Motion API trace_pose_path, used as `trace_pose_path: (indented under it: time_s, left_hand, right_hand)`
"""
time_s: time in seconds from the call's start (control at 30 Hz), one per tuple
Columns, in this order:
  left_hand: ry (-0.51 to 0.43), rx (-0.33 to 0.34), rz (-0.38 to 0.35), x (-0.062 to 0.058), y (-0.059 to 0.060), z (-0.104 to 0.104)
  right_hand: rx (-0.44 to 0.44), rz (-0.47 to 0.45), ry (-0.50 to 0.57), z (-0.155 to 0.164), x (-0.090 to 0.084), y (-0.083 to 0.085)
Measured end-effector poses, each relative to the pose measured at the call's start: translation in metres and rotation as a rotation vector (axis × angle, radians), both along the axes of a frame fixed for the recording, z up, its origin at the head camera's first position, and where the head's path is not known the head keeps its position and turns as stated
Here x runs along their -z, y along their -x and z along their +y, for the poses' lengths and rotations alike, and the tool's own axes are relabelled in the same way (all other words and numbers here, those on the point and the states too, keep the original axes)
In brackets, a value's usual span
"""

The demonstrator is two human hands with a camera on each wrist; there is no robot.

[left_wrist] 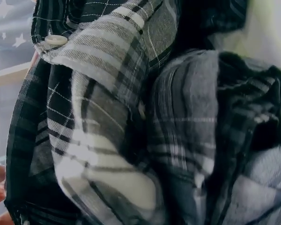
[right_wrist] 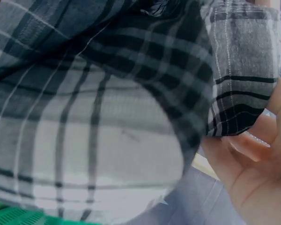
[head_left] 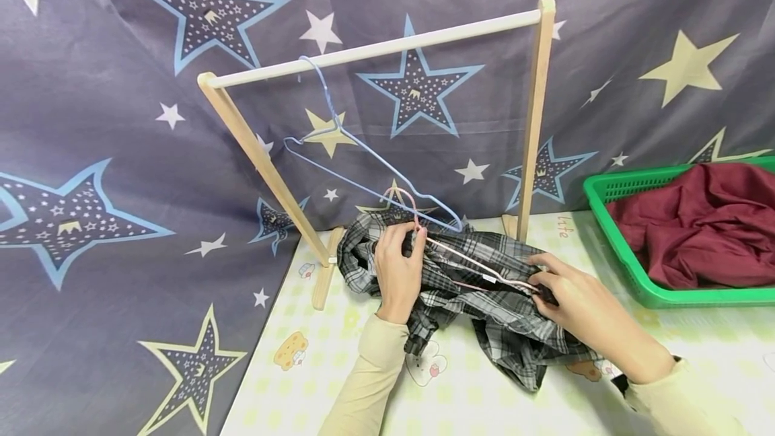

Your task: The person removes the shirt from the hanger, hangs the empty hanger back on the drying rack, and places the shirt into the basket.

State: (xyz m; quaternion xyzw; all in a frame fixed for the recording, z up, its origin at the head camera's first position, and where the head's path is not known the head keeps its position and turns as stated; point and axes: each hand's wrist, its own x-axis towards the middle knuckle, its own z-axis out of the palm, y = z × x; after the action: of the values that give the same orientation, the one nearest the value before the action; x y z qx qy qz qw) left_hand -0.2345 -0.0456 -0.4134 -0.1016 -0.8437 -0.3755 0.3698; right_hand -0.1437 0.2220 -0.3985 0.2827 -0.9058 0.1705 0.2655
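Observation:
A crumpled grey-and-black plaid shirt (head_left: 478,295) lies on the table under a small wooden rack. A pink wire hanger (head_left: 460,258) lies across it, hook at the left. My left hand (head_left: 399,268) grips the hanger near its hook together with the shirt's collar area. My right hand (head_left: 566,291) pinches the hanger's other end and the cloth there. The left wrist view is filled with the plaid shirt (left_wrist: 131,122), a white button (left_wrist: 55,40) at top left. In the right wrist view my fingers (right_wrist: 253,159) curl round a plaid fold (right_wrist: 107,122).
A wooden rack (head_left: 533,120) with a white rail (head_left: 375,49) stands at the table's back; a blue wire hanger (head_left: 357,153) hangs from it. A green basket (head_left: 611,197) with dark red cloth (head_left: 702,221) sits at right. A star-print curtain (head_left: 121,153) hangs behind and left.

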Motion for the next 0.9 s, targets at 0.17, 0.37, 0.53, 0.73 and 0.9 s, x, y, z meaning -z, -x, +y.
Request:
trace_pose_path:
  time_s: [0.17, 0.37, 0.53, 0.73, 0.9]
  left_hand:
    - [-0.001, -0.028, 0.013, -0.002, 0.002, -0.004]
    - [-0.008, -0.049, 0.038, -0.001, 0.005, -0.003]
    - [0.007, -0.053, 0.051, -0.001, 0.008, -0.004]
    - [-0.055, -0.044, 0.034, -0.006, 0.011, -0.005]
    - [-0.032, -0.048, -0.005, -0.008, 0.009, -0.003]
  right_hand:
    - [-0.022, -0.005, 0.006, 0.004, 0.002, -0.002]
    - [-0.042, -0.053, 0.060, 0.009, 0.006, -0.004]
    - [-0.054, -0.096, 0.104, 0.013, 0.012, -0.005]
    - [-0.075, -0.103, 0.098, 0.017, 0.027, -0.004]
    - [-0.072, -0.069, 0.112, 0.023, 0.035, -0.003]
